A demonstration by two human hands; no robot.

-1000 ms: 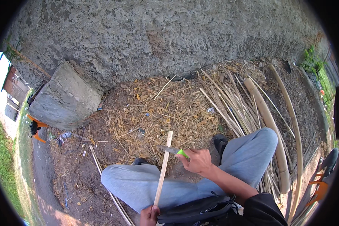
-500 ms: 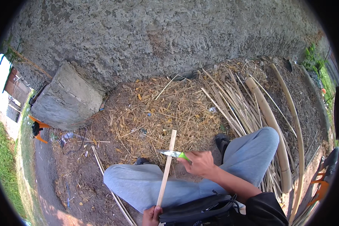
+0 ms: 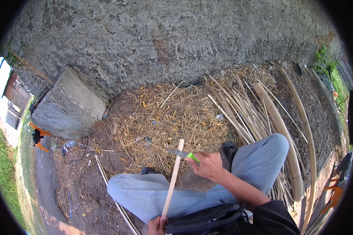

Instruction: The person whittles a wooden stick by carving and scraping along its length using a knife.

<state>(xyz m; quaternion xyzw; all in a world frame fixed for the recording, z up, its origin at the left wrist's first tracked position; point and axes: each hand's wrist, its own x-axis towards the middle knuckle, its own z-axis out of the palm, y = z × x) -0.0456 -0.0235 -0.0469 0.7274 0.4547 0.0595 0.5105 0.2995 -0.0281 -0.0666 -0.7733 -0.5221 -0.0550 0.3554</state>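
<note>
My left hand (image 3: 157,225) is closed round the lower end of a pale bamboo strip (image 3: 172,183), which slants up and slightly right over my grey trouser leg. In my right hand (image 3: 208,164) is a knife (image 3: 179,152) with a bright green handle. Its blade points left and lies across the strip, close to the upper end. My fingers wrap the handle and hide most of it.
To the right lie a pile of thin bamboo strips (image 3: 239,107), a thick bamboo pole (image 3: 279,123) and a curved pole (image 3: 304,113). A concrete block (image 3: 76,100) stands left, by the rough wall (image 3: 184,39). Dry shavings (image 3: 168,117) litter the ground ahead.
The knife has moved slightly up along the strip, nearer its top end, and its blade has tilted. My left hand stays on the lower end.
</note>
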